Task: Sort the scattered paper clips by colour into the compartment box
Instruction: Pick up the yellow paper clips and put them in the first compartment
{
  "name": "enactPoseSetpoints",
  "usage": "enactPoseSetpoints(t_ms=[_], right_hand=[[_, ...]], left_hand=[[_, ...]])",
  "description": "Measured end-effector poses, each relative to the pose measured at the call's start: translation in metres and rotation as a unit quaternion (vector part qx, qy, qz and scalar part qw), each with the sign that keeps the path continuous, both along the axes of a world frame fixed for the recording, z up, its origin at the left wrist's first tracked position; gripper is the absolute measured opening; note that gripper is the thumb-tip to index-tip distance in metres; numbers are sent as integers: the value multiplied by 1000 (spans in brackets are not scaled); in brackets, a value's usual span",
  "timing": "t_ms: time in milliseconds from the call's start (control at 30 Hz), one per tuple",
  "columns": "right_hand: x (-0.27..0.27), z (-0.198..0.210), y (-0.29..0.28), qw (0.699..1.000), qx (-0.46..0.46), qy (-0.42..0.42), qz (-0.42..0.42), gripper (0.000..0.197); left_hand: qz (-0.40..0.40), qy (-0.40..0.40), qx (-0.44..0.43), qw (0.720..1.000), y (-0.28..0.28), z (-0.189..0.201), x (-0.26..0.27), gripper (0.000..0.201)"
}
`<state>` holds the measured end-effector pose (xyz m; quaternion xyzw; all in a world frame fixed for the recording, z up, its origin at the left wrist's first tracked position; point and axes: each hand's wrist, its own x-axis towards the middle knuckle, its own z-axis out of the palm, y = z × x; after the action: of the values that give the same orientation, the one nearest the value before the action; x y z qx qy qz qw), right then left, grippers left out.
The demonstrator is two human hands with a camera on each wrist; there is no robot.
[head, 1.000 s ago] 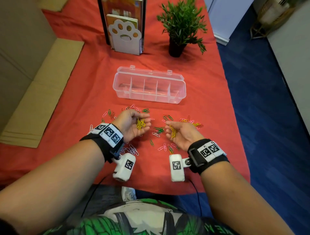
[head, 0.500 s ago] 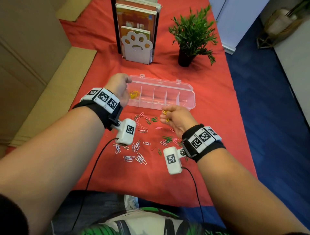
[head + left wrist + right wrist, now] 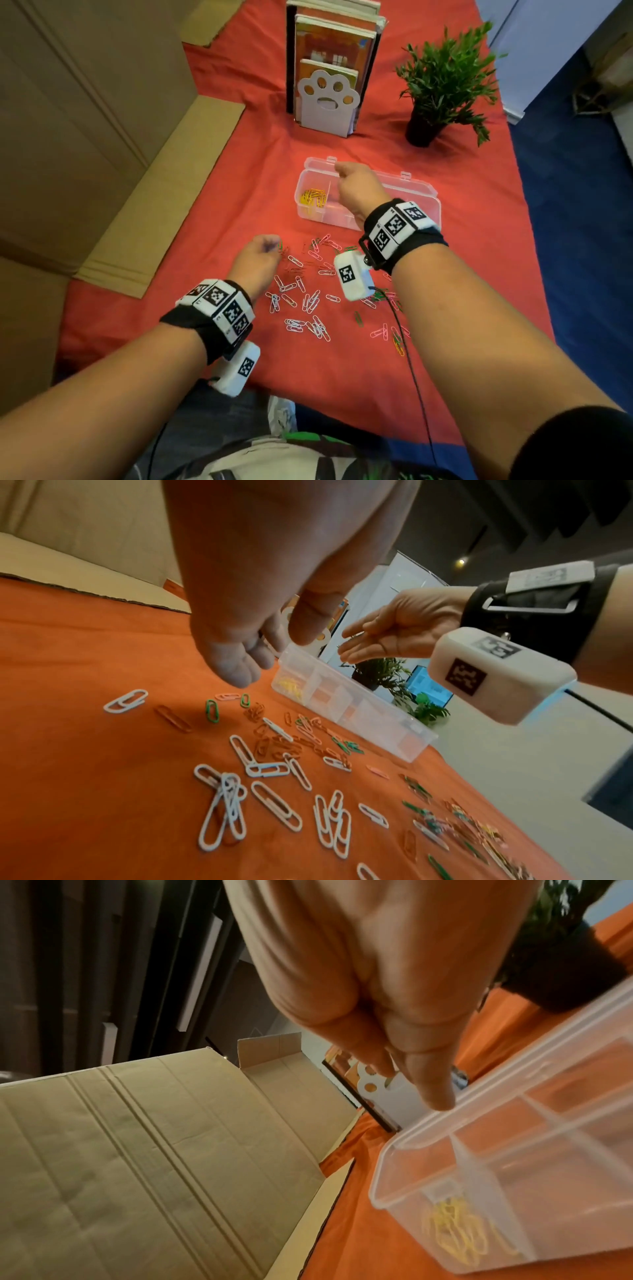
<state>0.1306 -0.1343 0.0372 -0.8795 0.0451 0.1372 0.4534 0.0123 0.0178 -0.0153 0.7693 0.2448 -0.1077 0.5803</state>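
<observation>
Neither hand grips anything that shows: your right hand (image 3: 359, 193) hangs over the compartment box (image 3: 423, 195) with fingers straight and loosely together, palm empty in the left wrist view, and your left hand (image 3: 255, 260) hovers low at the left edge of the scattered clips with fingers loosely bent and nothing visibly between them. The head view blurs those left fingertips, so a clip pinched out of sight cannot be ruled out.

Step in hand, as I judge it: yellow drop just finished, moving to the next colour. The yellow clips (image 3: 313, 198) lie heaped in the box's leftmost compartment; the other compartments look bare, though your right hand hides part of them. The box sits open on the red cloth (image 3: 239, 171), beyond the scatter.

Left on the cloth: white clips (image 3: 226, 802) mostly nearest you, pink clips (image 3: 327, 272) and green clips (image 3: 211, 710) mixed through the middle and right, and red ones that barely show against the cloth. A mixed tangle, maybe with yellow in it, lies near your right forearm.

Next move calls for picking one colour and pinching single clips. Your left hand is just beside a green one. White clips are overlapped and may lift in bunches. Give each colour its own compartment, not the yellow one.
</observation>
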Motion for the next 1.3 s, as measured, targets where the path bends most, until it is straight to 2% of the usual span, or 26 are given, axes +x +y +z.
enactPoseSetpoints(t_ms=[67, 233, 367, 467, 567, 667, 733, 833, 933, 1100, 1200, 1300], right_hand=[[-8, 2, -13, 1000, -27, -15, 0, 50], [-66, -4, -57, 998, -53, -25, -31, 27], [-123, -19, -90, 990, -135, 22, -27, 13], [-160, -32, -112, 981, -183, 69, -11, 10], [-191, -44, -130, 969, -221, 109, -2, 13], [-215, -57, -137, 960, -251, 123, 5, 11], [-226, -67, -136, 957, -264, 120, 19, 16], [-236, -77, -131, 957, -278, 74, 31, 23], [-238, -80, -127, 948, -312, 41, 43, 18], [-234, -79, -144, 945, -320, 42, 45, 24], [-229, -78, -164, 948, -314, 55, 16, 32], [-220, -76, -178, 951, -305, 55, -10, 26]], left_hand=[[-19, -14, 8, 1000, -3, -5, -7, 28], [-117, -16, 40, 992, -26, -11, -20, 23], [-221, -27, 104, 969, -53, -16, -32, 18], [-302, -23, 141, 942, -74, -14, -43, 20], [-377, -50, 195, 904, -94, -13, -51, 23], [-451, -76, 220, 862, -114, -17, -55, 29], [-487, -94, 223, 839, -127, -21, -58, 31], [-497, -140, 241, 821, -141, -27, -59, 32], [-485, -162, 266, 817, -153, -27, -49, 35], [-484, -190, 283, 806, -172, -21, -16, 34], [-517, -186, 302, 779, -185, -21, -3, 36], [-545, -171, 335, 750, -190, -26, -1, 33]])
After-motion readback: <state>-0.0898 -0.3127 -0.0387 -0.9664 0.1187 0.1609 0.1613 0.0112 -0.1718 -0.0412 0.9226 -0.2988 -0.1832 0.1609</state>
